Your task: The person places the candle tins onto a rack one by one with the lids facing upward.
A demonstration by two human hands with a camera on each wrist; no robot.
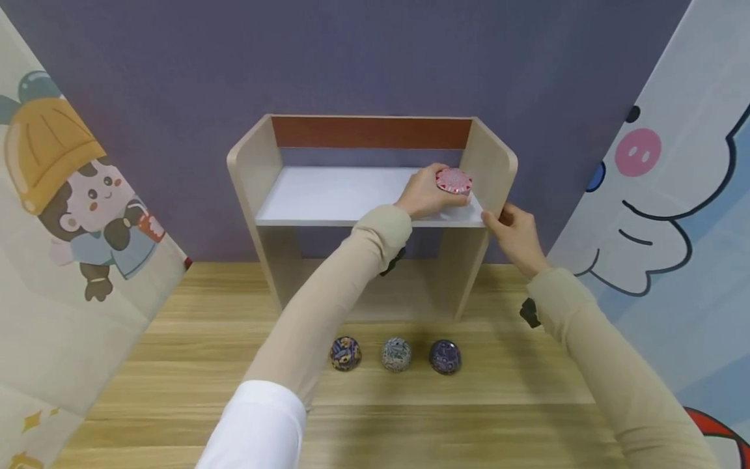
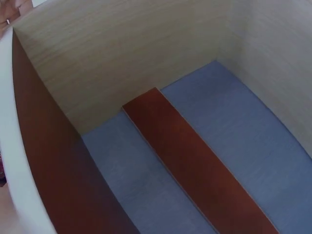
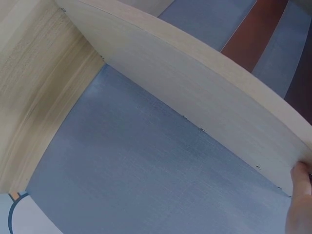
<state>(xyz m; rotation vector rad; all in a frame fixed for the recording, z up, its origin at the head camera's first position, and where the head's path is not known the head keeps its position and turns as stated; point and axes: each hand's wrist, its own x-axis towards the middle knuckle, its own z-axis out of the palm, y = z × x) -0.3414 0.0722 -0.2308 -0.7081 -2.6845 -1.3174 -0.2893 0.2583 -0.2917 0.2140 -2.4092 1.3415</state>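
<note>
My left hand point(image 1: 429, 193) holds a round pink tin point(image 1: 454, 180) with a red-patterned rim, over the right end of the white shelf board point(image 1: 334, 195). Thumb and fingers lie around the tin's sides; its underside is hidden. At the front edge of the small shelf unit's right side panel point(image 1: 491, 163), my right hand point(image 1: 518, 236) pinches the wood, thumb at the front and fingers on the outer face. In the right wrist view, a finger point(image 3: 301, 180) presses against that panel. Only a sliver of the left hand shows in the left wrist view.
Three round patterned tins stand in a row before the unit: a navy and yellow one point(image 1: 346, 354), a grey-green one point(image 1: 396, 354) and a purple one point(image 1: 445, 357). A reddish-brown back strip point(image 1: 375, 132) spans the unit's top. Cartoon-printed sheets point(image 1: 674, 215) flank the wooden floor.
</note>
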